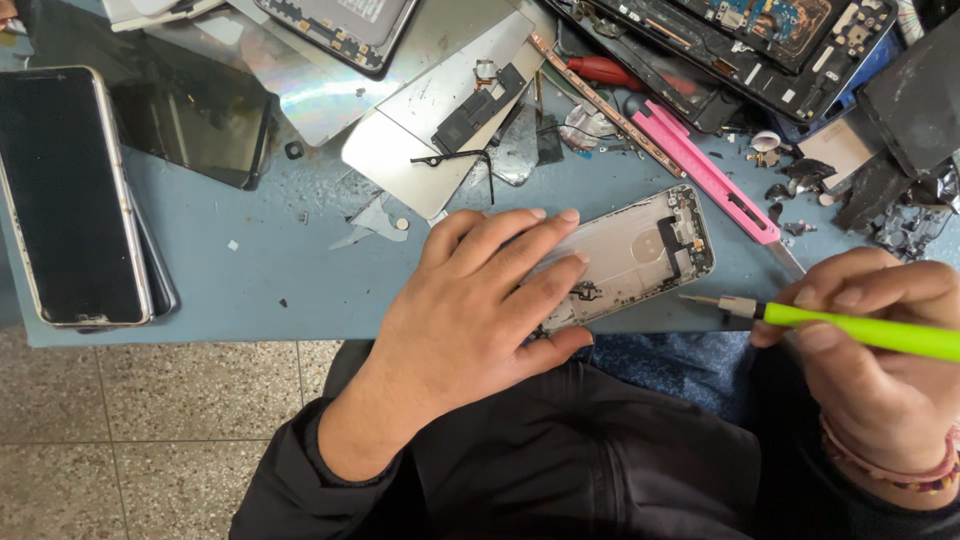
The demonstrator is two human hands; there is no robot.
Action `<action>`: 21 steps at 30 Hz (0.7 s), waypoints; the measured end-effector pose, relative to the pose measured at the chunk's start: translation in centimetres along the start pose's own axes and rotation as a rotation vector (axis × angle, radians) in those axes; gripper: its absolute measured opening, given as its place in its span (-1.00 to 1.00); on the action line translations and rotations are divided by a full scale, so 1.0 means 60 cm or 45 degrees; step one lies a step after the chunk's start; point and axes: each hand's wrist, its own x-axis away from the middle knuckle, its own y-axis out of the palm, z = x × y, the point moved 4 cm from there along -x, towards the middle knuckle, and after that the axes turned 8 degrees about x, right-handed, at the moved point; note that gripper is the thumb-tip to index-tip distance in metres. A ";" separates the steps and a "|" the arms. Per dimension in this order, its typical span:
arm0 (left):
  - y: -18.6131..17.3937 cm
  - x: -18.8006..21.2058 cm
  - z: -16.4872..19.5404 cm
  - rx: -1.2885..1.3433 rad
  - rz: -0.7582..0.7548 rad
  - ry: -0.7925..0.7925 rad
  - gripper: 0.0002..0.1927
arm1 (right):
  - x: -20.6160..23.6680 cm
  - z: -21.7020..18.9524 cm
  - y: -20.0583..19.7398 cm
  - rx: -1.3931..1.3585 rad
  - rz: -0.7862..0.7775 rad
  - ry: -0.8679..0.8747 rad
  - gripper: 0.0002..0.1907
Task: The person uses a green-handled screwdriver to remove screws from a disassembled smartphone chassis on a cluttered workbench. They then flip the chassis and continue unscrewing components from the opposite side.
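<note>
The left hand (480,300) lay flat, pinning the opened silver phone shell (640,255), while the right hand (880,360), clamped on a lime-green-handled screwdriver (850,325), apparently needed its tip guided to a screw.

Lime-green screwdriver (860,330), silver phone housing (630,255), pink knife (700,170)

The phone shell (640,250) looks like dull grey metal. The green screwdriver (860,330) handle is smooth plastic with a metal tip. The black phone (65,195) glass is shiny.

Soft, even daylight fills the scene, with faint shadows. A rainbow glare streaks the shiny metal sheet (310,95) near the table's (250,270) far edge. Focus is sharp throughout.
</note>
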 end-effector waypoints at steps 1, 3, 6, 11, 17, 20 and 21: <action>0.000 0.001 0.000 0.002 -0.002 -0.002 -0.46 | -0.001 0.000 0.000 -0.036 0.002 -0.008 -0.81; 0.002 0.001 0.000 0.000 -0.002 -0.003 -0.46 | -0.004 -0.002 0.001 -0.118 -0.042 -0.012 -0.87; 0.002 0.003 0.000 -0.011 0.004 -0.010 -0.43 | 0.007 -0.011 0.015 -0.117 -0.182 0.037 -0.80; 0.002 0.002 0.003 -0.018 0.015 -0.031 -0.26 | 0.023 0.022 0.059 0.647 -0.531 0.683 -0.83; -0.004 0.006 0.020 0.058 0.007 -0.086 -0.18 | 0.040 0.029 0.171 0.294 -0.870 0.297 -0.79; -0.011 0.011 0.031 0.034 0.006 -0.106 -0.31 | 0.054 0.053 0.184 0.152 -0.844 0.838 -0.73; -0.012 0.013 0.034 0.023 -0.001 -0.110 -0.36 | 0.055 0.057 0.188 0.182 -0.824 0.872 -0.72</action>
